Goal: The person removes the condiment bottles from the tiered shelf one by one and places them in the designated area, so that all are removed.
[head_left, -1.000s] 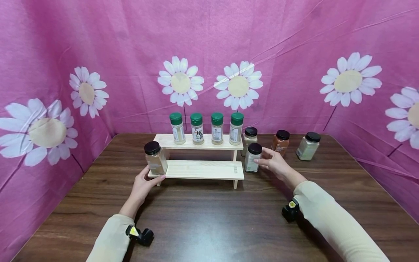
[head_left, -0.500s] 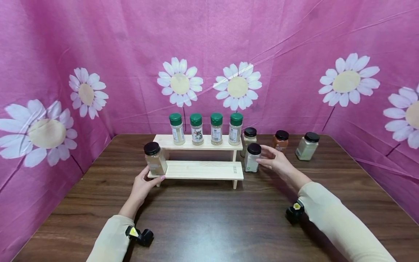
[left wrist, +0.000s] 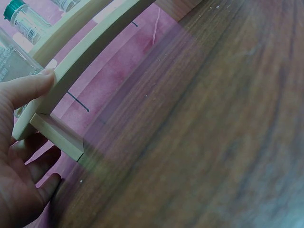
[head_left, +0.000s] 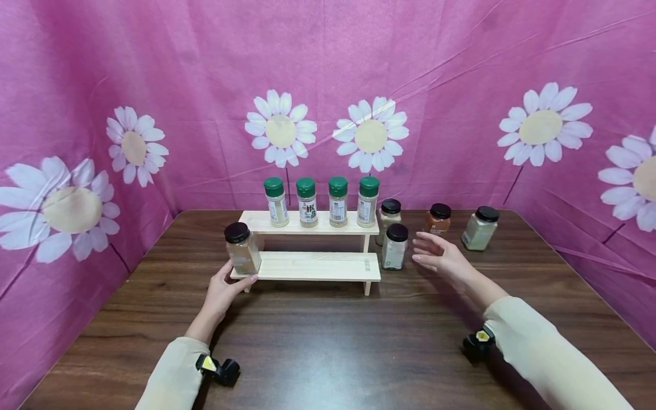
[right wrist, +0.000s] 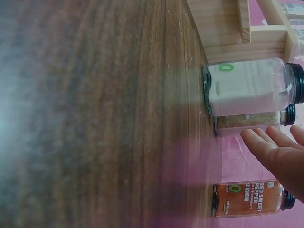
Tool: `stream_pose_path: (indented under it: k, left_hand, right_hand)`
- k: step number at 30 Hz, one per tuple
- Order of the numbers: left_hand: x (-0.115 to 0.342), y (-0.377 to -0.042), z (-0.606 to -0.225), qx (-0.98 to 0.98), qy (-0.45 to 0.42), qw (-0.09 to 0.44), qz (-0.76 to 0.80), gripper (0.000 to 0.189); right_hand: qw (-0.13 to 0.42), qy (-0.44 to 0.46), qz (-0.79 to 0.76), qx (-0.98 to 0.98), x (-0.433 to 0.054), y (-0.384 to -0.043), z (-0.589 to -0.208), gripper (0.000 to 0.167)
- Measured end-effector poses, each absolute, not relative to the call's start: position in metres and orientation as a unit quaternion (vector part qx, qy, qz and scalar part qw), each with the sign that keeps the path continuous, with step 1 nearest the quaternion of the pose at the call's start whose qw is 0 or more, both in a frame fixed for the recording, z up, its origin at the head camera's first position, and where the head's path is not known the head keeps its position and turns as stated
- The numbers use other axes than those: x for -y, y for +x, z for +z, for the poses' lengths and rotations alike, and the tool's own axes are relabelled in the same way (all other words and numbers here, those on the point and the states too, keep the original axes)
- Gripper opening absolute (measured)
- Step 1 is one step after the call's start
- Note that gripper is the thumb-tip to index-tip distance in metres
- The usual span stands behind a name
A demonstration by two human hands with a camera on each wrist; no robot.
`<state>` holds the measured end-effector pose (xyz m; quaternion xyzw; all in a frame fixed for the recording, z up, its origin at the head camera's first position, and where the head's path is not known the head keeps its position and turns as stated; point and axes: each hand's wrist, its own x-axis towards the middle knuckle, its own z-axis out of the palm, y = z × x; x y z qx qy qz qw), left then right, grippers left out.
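Note:
A two-tier wooden spice rack (head_left: 318, 266) stands on the table. My left hand (head_left: 220, 296) grips the left end of its lower shelf; in the left wrist view the thumb (left wrist: 35, 85) lies against the shelf edge and the fingers are lower, near the rack's foot. Just above that hand, a jar of brown spice (head_left: 244, 253) with a black lid stands on the lower shelf. My right hand (head_left: 448, 265) holds nothing, its fingers extended, with a gap to the jar of white powder (head_left: 394, 250). That jar stands upright on the table beside the rack's right end.
Several green-capped spice bottles (head_left: 307, 208) line the upper shelf. Behind the white jar stands a beige spice jar (head_left: 389, 216). Farther right are a red sweet pepper jar (right wrist: 249, 199) and a pale green spice jar (head_left: 479, 232). A pink flowered cloth (head_left: 328, 68) hangs behind the table.
My right hand has let go of the white powder jar and drawn back to the right, leaving it standing. The left hand and the rack keep their places.

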<state>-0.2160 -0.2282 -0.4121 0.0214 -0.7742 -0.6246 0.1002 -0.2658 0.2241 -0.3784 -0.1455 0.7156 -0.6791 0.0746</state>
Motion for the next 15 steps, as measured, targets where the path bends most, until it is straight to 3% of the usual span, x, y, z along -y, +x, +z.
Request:
stream_pose_path:
  k: [9,15]
  left_hand:
    - [0.229,-0.216,-0.412,0.778,0.024,0.095,-0.621,0.064]
    - [0.228,-0.217,-0.413,0.777,0.024,0.097,-0.622,0.064]
  right_hand:
    - [0.084,-0.158,-0.675,-0.716,-0.226,-0.245,-0.371,0.067]
    - [0.087,-0.173,-0.683,-0.705,-0.223,-0.233,-0.366,0.058]
